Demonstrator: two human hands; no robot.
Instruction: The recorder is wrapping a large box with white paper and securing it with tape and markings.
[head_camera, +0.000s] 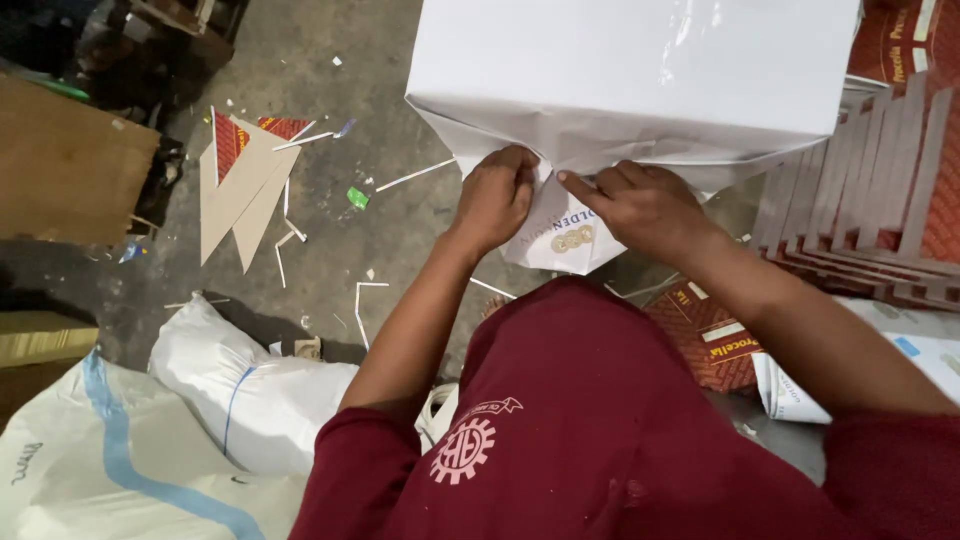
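Pressing the paper flap (556, 232) at six o'clock of the white wrapped box (640, 75), our left hand (497, 197) and right hand (645, 205) pinch its folds; side tucks look creased, sealing seems left

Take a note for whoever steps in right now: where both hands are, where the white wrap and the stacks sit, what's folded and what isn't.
Left hand: fingers curled, pinching the white paper at the fold on the parcel's near end.
Right hand: forefinger pressing the same fold from the other side.
The parcel stands on the floor before the person; a printed flap hangs under the hands.
Red cartons are stacked at right, sacks at left.
Done: top and sides wrapped. Left: near end not yet closed.
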